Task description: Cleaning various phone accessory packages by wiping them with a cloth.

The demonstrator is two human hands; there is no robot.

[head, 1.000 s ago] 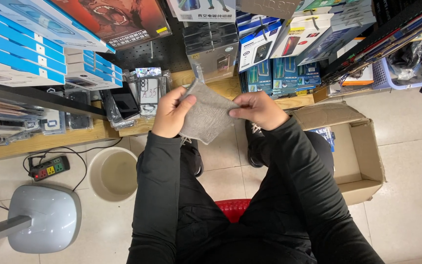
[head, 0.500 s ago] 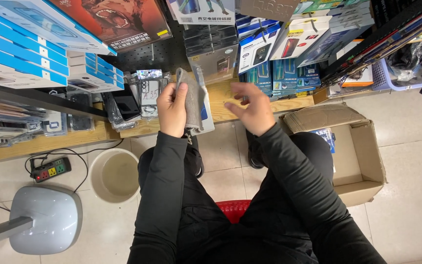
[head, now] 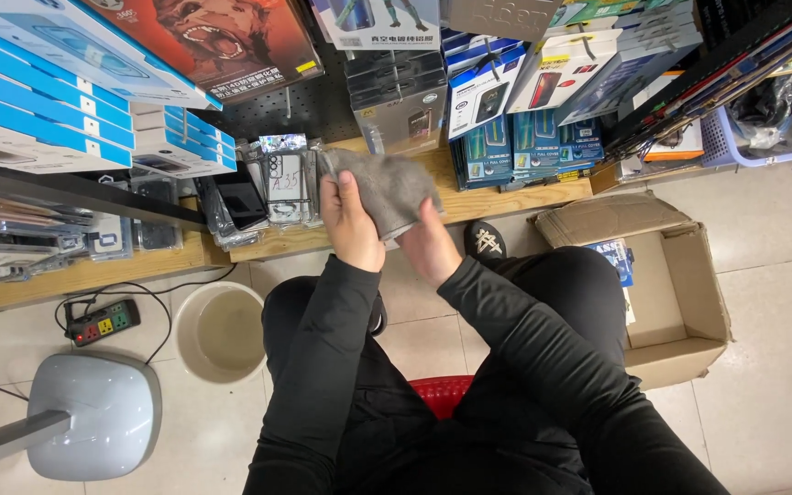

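Over the low wooden shelf point(head: 506, 197), both hands work a soft grey cloth point(head: 382, 188). Left hand point(head: 352, 225) closed on its upper part; right hand point(head: 428, 243) under the drape, grip hidden, cannot tell. Looks like wiping or folding something inside; hands must stay together. Stacked boxed cases point(head: 515, 119) crowd ahead; open cardboard box point(head: 680, 302) rightward, pale round bucket point(head: 222, 330) leftward.

A: What's on the wooden shelf point(head: 506, 197)?
B: Clear phone-case packs point(head: 281, 188) left of middle, dark packaged boxes point(head: 401, 101), then blue boxes point(head: 529, 147) standing on edge at right.
A: And the tiled floor point(head: 772, 302)?
B: Open cardboard box point(head: 671, 275) at right. Beige bucket point(head: 220, 330), black power strip point(head: 103, 323) with cord, grey fan base point(head: 93, 414) at left.
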